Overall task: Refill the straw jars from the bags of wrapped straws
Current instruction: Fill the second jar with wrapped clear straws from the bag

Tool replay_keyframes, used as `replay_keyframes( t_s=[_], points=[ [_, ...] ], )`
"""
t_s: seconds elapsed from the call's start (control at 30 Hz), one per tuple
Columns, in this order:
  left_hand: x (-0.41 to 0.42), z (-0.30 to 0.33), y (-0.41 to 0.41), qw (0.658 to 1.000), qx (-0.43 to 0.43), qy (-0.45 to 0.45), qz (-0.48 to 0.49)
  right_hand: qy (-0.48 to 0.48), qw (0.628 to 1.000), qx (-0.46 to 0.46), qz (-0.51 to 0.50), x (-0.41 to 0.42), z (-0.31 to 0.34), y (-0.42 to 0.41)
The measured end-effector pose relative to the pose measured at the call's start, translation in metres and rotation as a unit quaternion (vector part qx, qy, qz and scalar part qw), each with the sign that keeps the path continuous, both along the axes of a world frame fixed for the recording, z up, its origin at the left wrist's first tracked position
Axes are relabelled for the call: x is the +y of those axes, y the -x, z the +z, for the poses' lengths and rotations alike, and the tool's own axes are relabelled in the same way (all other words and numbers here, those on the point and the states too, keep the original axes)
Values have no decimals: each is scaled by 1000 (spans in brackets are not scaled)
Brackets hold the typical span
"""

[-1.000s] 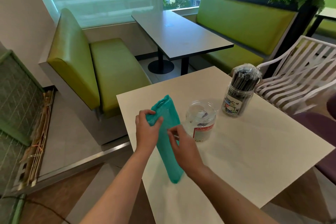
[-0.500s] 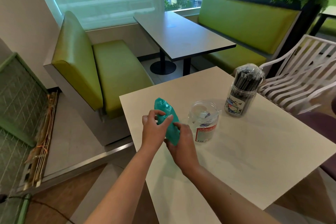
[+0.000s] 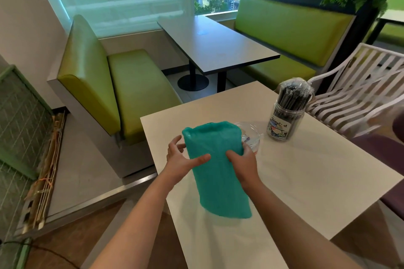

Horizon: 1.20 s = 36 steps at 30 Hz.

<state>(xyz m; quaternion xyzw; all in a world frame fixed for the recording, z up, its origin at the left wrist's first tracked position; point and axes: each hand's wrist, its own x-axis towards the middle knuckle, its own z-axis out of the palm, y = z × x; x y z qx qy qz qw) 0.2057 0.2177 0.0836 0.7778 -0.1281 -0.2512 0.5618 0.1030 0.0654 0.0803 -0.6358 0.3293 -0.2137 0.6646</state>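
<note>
A teal bag (image 3: 216, 172) hangs spread wide above the white table (image 3: 306, 181), its lower end near the table's front edge. My left hand (image 3: 181, 159) holds the bag's left side with the thumb across its front. My right hand (image 3: 242, 159) grips its right side, fingers curled into the plastic. Just behind the bag stands a clear open jar (image 3: 251, 137), mostly hidden by it. Farther right a second clear jar (image 3: 284, 120) is packed with dark wrapped straws under a plastic cover.
A white slatted chair (image 3: 354, 85) stands at the table's right. Beyond are green benches (image 3: 122, 85) and a grey table (image 3: 218, 43). A purple seat (image 3: 389, 150) touches the right edge. The floor drops off left of the table.
The teal bag, bunched narrow between both hands half a second ago, is now spread out wide and hangs lower. My hands have moved apart to its two sides.
</note>
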Motion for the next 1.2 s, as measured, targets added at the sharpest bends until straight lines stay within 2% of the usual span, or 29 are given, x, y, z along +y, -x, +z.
replay_keyframes(
  t_s=[0.17, 0.33, 0.53, 0.87, 1.03, 1.2],
  points=[
    [8, -1, -2, 976, 89, 74, -185, -82, 996, 6, 35, -12, 1, 10],
    [8, -7, 8, 942, 139, 62, -299, -157, 986, 6, 61, -18, -12, 10],
    [3, -3, 14, 933, 150, 36, -325, -155, 987, 10, 50, -19, -9, 11],
    [-1, -2, 13, 932, 129, -31, -338, -77, 994, -29, 70, -15, 9, 4],
    [-3, -13, 5, 951, 90, -32, -294, -43, 997, -21, 61, -16, 11, 3],
    [-1, -8, 7, 950, 95, -8, -296, -31, 998, -12, 60, -21, 9, 9]
  ],
)
